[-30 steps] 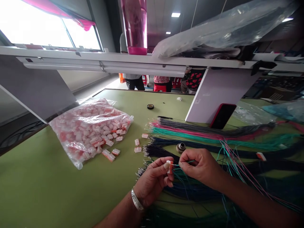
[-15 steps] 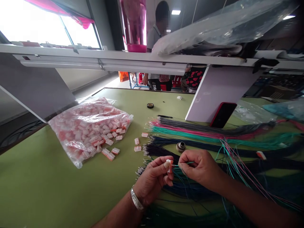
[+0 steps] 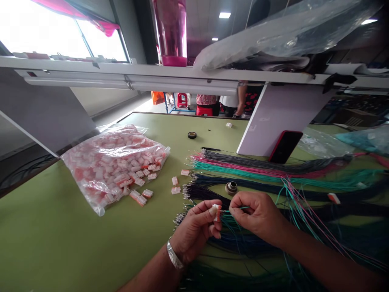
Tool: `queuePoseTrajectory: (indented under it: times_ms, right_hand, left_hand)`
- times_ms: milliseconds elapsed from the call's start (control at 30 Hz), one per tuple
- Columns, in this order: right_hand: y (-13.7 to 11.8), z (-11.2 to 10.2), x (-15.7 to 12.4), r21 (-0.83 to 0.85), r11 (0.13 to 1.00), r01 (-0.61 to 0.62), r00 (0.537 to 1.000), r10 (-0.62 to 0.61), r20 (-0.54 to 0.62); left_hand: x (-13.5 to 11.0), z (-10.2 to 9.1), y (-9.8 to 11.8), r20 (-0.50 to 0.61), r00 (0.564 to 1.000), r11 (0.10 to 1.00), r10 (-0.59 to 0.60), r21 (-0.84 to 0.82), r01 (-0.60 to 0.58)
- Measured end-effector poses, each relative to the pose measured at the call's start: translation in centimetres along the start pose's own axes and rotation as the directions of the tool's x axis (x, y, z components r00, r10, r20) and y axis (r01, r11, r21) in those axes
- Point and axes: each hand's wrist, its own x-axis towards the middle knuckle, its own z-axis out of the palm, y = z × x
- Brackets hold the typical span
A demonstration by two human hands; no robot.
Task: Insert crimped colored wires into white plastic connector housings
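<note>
Between thumb and fingers, my left hand [image 3: 197,227] grips a small white and orange connector housing [image 3: 216,212]. My right hand [image 3: 258,217] pinches a thin green wire [image 3: 225,211] just to the right of it; the wire's end is at the housing's side, and I cannot tell how far in it sits. Other thin wires trail below the housing. Under and beyond both hands lie bundles of dark wires [image 3: 209,192] with metal-tipped ends pointing left. Green wires [image 3: 231,169], pink and grey ones form a bundle farther back.
An open plastic bag [image 3: 112,162] of connector housings lies at left, with several loose housings [image 3: 138,198] beside it. A roll of tape [image 3: 191,135], a metal ring-shaped piece [image 3: 231,187] and a phone [image 3: 285,147] are behind the hands. A shelf [image 3: 146,69] spans the table.
My right hand has shifted very slightly right; my left hand keeps its hold on the connector housing. In the background, a person has moved right behind the shelf.
</note>
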Motion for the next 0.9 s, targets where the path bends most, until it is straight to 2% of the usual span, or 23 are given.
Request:
queuePoseTrajectory:
  times_ms: [200,900]
  right_hand:
    - [0.12,-0.44,-0.01,-0.024,0.999,-0.027,1.000,0.027,-0.002]
    - [-0.18,-0.43,0.00,-0.051,0.998,0.038,0.999,-0.039,-0.018]
  left_hand:
    - [-0.08,-0.09,-0.07,0.005,1.000,1.000,-0.005,0.004,0.005]
    - [-0.19,0.09,-0.01,-0.001,1.000,0.999,-0.008,0.037,0.008]
